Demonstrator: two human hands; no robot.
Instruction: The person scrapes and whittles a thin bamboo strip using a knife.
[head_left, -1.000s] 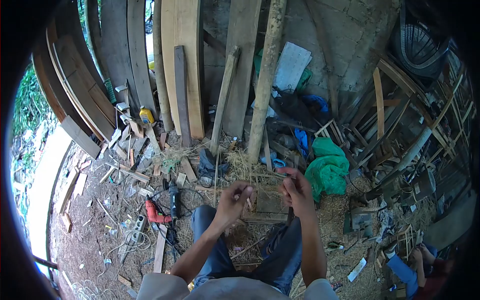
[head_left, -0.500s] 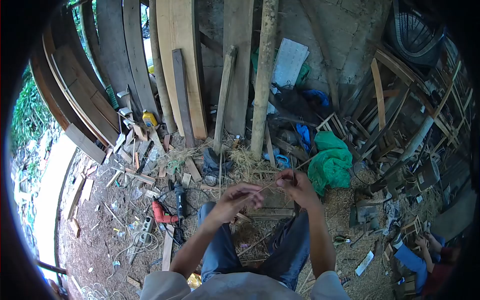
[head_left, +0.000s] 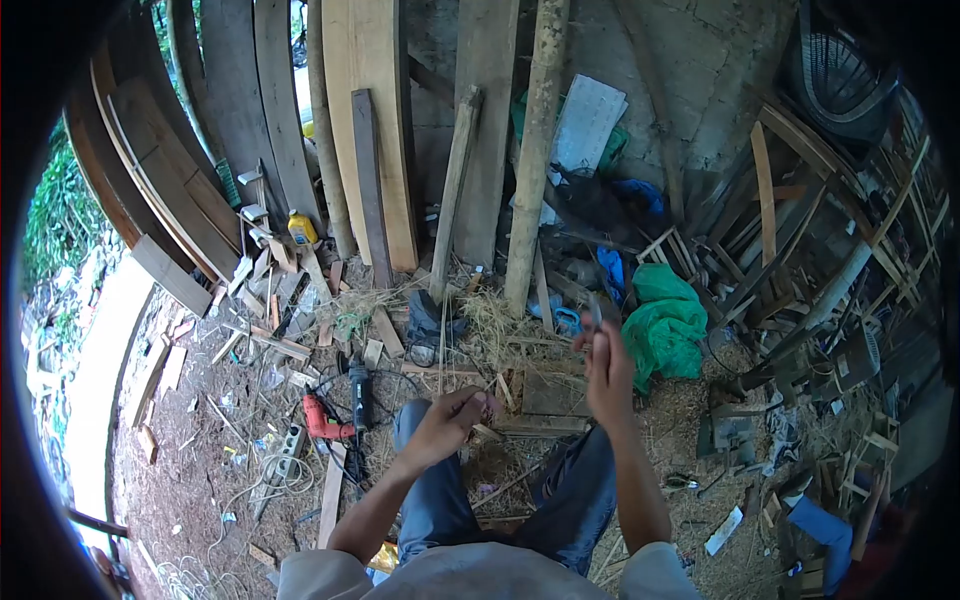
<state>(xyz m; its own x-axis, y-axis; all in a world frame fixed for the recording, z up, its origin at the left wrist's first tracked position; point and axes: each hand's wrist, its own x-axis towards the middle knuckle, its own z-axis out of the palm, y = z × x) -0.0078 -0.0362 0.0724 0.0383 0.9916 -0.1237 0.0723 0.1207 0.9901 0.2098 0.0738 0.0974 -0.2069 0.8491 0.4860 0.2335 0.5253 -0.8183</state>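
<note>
My right hand [head_left: 608, 372] is raised in front of the green plastic sheet, its fingers closed round what looks like a small knife [head_left: 596, 312] with a grey blade pointing up and away. My left hand [head_left: 458, 422] is lower and to the left, above my left knee. Its fingers are curled together, and whatever thin thing may be in them is too small to make out. The hands are apart. Below and between them a short wooden board [head_left: 555, 398] lies on the ground.
A red power drill [head_left: 322, 420] and a dark grinder [head_left: 360, 392] lie left, near a power strip [head_left: 291, 450]. Planks [head_left: 365, 150] lean ahead. The green sheet [head_left: 665, 325] sits ahead right. Another person's blue-clad leg [head_left: 830, 530] shows lower right. Wood scraps litter the ground.
Earlier my hands were close together with a thin strip stretched between them. Now they have parted; the right hand has the blade raised, and the left has come down slightly.
</note>
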